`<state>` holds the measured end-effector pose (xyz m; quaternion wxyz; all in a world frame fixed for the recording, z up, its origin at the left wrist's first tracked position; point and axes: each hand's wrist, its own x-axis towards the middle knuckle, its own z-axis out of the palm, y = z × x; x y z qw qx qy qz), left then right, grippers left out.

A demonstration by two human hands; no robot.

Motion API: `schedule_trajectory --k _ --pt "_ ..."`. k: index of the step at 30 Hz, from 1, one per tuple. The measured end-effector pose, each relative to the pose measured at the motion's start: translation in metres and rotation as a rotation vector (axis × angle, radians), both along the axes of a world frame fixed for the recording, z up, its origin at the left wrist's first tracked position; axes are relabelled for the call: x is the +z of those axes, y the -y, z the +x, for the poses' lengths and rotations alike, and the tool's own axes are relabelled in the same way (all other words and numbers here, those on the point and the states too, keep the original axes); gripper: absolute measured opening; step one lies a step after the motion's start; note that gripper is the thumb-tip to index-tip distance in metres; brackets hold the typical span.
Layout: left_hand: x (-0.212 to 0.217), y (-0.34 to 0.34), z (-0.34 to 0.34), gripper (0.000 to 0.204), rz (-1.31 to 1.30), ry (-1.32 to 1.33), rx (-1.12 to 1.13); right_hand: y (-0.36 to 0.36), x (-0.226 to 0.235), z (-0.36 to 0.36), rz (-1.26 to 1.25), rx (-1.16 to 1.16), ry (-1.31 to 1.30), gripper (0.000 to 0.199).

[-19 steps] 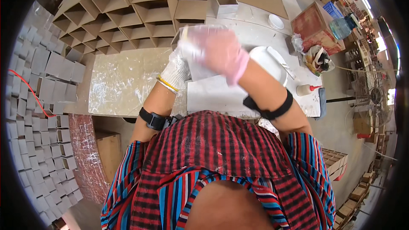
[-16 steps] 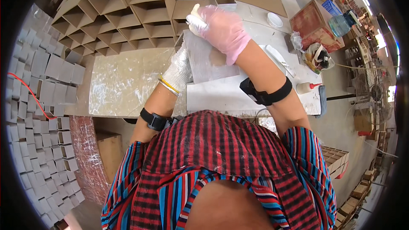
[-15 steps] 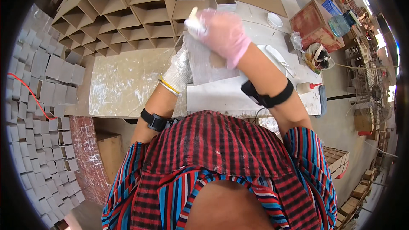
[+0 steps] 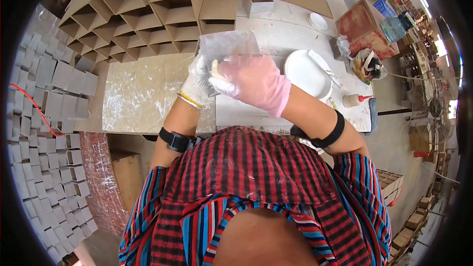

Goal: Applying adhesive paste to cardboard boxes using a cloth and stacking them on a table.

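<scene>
My left hand (image 4: 198, 80), in a white knitted glove, grips the left side of a grey box (image 4: 229, 42) with a whitish film on it. Its fingers are partly hidden behind the box. Across the box's near part lies my right hand (image 4: 258, 80) in a pink glove, closed around a white-smeared pad (image 4: 221, 85) with a pale yellowish end. The pad's exact kind cannot be made out. To the right of that hand, a white round tub lid (image 4: 298, 76) bears a white flat scraper (image 4: 322, 66).
Brown cardboard-coloured open boxes (image 4: 170, 12) are stacked at the back left. A small grey box (image 4: 259, 2) and a white bowl (image 4: 318, 21) stand farther back. A red-tipped bottle (image 4: 355, 100) is near the right edge. Many grey boxes (image 4: 54, 118) rise at the far left.
My right hand has moved down toward me over the box with the pad. The box has tilted and shifted a little left, uncovering more of the white round lid.
</scene>
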<state>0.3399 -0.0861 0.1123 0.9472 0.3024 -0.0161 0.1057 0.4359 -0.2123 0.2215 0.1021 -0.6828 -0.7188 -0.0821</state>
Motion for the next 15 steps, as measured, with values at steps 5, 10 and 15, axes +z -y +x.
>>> schedule_trajectory --k 5,10,15 --pt "0.015 0.015 -0.006 0.046 -0.011 -0.285 0.277 -0.004 0.0 0.029 0.147 -0.266 -0.251 0.035" --pt "0.035 0.017 -0.005 0.049 -0.067 -0.293 0.224 0.008 -0.009 0.021 -0.015 -0.078 -0.197 0.039" --pt "0.027 0.019 -0.003 0.05 0.046 -0.449 0.264 0.0 -0.006 0.031 0.089 -0.328 -0.297 0.044"
